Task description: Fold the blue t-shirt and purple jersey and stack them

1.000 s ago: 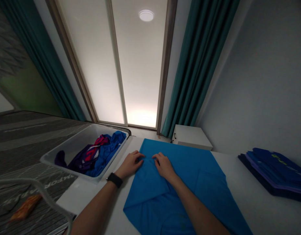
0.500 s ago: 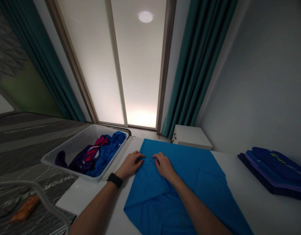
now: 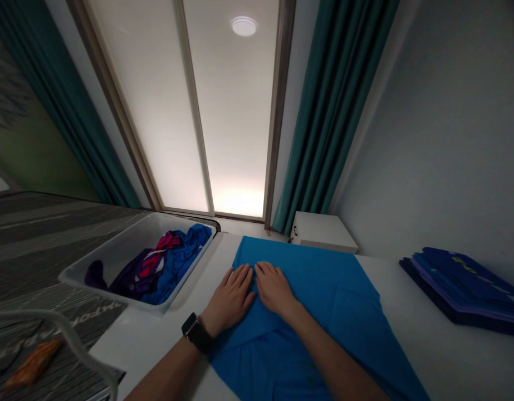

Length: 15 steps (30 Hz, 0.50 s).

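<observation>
A blue shirt [image 3: 311,259] lies spread on the white table [image 3: 396,292], with its left side folded inward. My left hand [image 3: 230,295] rests flat on the folded part near the left edge, its fingers stretched out. Close beside it, my right hand [image 3: 274,287] also lies on the cloth, fingers extended and nearly touching the left fingertips. Neither hand grips the fabric. On my left wrist is a black watch [image 3: 196,332]. My right forearm crosses over the lower middle of the shirt and hides part of it.
At the left stands a translucent plastic bin [image 3: 75,273] with crumpled blue, purple and red clothes [image 3: 156,267]. A stack of folded clothes [image 3: 461,287] sits on the right of the table. Beyond the far edge is a white cabinet [image 3: 323,231]. A pale curved tube [image 3: 68,334] shows at lower left.
Both hands have gone from bent, pinching fingers at the shirt's fold to lying flat on it. My left hand has come in over the cloth, and the view has shifted slightly.
</observation>
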{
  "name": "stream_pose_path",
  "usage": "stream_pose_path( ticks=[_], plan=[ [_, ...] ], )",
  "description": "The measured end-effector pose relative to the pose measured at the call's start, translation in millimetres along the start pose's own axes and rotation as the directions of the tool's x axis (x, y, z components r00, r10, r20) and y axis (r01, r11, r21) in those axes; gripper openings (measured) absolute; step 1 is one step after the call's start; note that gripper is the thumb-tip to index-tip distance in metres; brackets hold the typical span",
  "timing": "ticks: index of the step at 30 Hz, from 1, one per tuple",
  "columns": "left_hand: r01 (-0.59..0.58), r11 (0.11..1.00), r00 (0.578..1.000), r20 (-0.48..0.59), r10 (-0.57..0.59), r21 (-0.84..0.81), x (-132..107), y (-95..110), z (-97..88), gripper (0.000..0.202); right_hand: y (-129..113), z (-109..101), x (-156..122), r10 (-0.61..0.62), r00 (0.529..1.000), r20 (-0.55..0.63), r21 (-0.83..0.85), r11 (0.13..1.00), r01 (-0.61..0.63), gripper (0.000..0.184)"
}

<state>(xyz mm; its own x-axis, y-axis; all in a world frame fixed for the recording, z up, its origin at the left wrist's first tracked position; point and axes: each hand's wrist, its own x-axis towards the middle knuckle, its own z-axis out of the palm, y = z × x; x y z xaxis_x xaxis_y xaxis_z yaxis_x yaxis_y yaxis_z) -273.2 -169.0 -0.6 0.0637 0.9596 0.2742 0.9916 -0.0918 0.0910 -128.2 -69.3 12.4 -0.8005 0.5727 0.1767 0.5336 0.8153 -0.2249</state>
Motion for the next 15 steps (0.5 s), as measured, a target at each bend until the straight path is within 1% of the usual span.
stream_pose_path(
  ticks=[3, 7, 11, 15],
  plan=[
    [0.029, 0.995, 0.999, 0.039, -0.033, 0.096, -6, 4, 12.4, 0.057, -1, 8, -3, 0.014, 0.997, 0.08, 0.004, 1.0, -0.014, 0.055],
    [0.044, 0.993, 0.999, 0.025, -0.047, 0.107, -9, 2, 16.9, 0.058, 3, 14, -3, 0.025, 0.992, 0.124, 0.012, 1.0, -0.026, 0.06],
    [0.067, 0.996, 0.997, 0.029, -0.069, 0.062, -9, -11, 15.4, 0.06, 3, 13, -2, 0.032, 0.99, 0.139, 0.015, 0.999, -0.035, 0.062],
    [0.093, 0.995, 0.994, 0.057, -0.094, 0.027, -8, -24, 12.1, 0.062, 2, 11, -2, 0.032, 0.988, 0.151, 0.027, 0.999, -0.036, 0.063]
  ],
)
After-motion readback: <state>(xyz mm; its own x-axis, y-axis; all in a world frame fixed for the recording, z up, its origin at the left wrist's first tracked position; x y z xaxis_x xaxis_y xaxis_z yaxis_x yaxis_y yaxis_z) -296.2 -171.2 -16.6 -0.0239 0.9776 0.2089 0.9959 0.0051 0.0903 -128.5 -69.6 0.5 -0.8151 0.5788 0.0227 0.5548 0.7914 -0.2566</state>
